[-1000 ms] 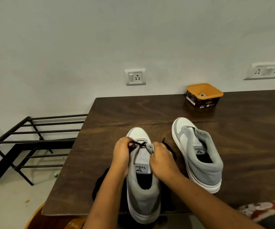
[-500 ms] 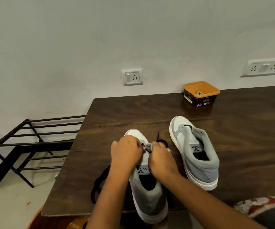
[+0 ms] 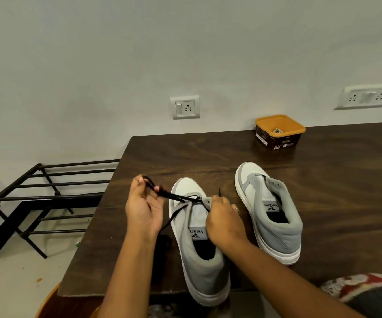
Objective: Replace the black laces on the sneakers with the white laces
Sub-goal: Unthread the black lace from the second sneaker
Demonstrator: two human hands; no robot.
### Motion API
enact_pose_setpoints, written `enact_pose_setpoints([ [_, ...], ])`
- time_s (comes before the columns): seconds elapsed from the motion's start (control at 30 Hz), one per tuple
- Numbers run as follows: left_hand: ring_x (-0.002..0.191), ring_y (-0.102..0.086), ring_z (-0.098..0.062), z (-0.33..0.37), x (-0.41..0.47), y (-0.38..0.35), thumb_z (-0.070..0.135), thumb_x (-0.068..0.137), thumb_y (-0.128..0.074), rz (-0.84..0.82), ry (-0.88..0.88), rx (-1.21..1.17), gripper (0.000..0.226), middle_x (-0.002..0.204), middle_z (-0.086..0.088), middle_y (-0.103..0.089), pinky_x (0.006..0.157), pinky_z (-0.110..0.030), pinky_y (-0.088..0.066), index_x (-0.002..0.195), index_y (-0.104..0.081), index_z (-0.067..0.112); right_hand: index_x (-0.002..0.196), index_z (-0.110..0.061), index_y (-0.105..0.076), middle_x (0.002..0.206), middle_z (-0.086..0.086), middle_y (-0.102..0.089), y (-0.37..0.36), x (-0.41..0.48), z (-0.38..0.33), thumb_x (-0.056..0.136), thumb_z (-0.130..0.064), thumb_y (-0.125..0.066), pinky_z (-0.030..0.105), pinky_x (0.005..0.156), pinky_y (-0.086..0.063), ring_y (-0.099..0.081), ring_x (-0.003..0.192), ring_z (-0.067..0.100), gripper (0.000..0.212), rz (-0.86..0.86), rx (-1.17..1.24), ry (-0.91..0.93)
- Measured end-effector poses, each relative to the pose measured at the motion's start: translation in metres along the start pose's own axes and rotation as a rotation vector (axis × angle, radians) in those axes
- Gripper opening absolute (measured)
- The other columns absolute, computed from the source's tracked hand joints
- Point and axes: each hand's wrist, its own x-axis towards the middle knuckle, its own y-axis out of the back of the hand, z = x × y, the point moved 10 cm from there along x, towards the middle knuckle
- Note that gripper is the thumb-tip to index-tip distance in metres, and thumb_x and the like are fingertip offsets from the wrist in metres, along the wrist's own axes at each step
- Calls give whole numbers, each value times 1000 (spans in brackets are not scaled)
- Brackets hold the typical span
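Pinching the black lace (image 3: 174, 196) between thumb and fingertips, the left hand (image 3: 143, 207) is up over the table (image 3: 208, 152), just left of the near sneaker (image 3: 199, 260). The lace runs tight from those fingers to the front holes of this shoe. Another bit of it drops down the shoe's left side to a dark heap by the table's near edge. The right hand (image 3: 224, 221) is curled over the shoe's right side by the front holes and grips the grey flap there. It has a ring (image 3: 236, 209) on one finger.

The near sneaker is grey and white. It lies longways from the near edge towards the far edge. Its toe points to the far edge and its heel sticks out a little past the near edge. A white tag on its tongue shows a black word that starts "Velar"; the hand hides the end.

The other sneaker (image 3: 274, 216) sits just to the right, apart from the first one. Its toe also points to the far edge, leaning a little left. Its tag has the same sort of word.

An orange tub (image 3: 279, 131) with a dark label stands by the far edge, towards the right. The print is too small to read. A small pale thing lies inside; I cannot tell what it is.

A black rack (image 3: 55, 187) stands on the floor past the left edge. Two sockets (image 3: 185, 107) (image 3: 366, 97) are on the wall.
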Motion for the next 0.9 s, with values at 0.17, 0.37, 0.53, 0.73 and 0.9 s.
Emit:
enact_pose_setpoints([
  [0.17,74,-52,-18,-32,-24,-48,13,84,-53,-402,-334,1638,9,86,0,-53,66,-32,-42,82,-53,23,124,-17,-45,131,3,-45,-2,0,-3,97,-16,-36,36,92,-41,-39,122,28,29,-11,-19,11],
  [0.37,84,-58,-22,-47,-41,-61,25,90,-50,-214,-550,2115,11,104,0,-46,63,-32,-44,94,-57,17,124,-17,-45,133,4,-44,-3,-2,-5,99,-24,-35,38,91,-41,-37,125,29,28,-30,-37,18],
  [0.53,95,-50,-16,-54,-39,-59,25,93,-47,-236,-551,2061,21,99,3,-51,63,-28,-37,92,-67,20,122,-18,-46,132,4,-45,-2,-2,-6,99,-25,-34,38,91,-41,-38,124,28,27,-24,-26,9],
  [0.73,84,-57,-17,-32,-19,-31,-5,89,-50,-219,-106,882,30,93,-3,-59,74,-22,-48,69,-60,15,126,-19,-43,131,2,-44,1,-2,-5,94,-13,-42,35,91,-43,-39,123,26,32,20,-40,22],
  [0.9,81,-69,-11,25,-15,-35,6,98,-35,-163,-124,66,29,86,4,-72,72,-20,-56,78,-50,19,127,-21,-42,131,0,-44,1,-3,-6,94,-13,-42,33,90,-43,-39,123,25,34,29,-28,29],
])
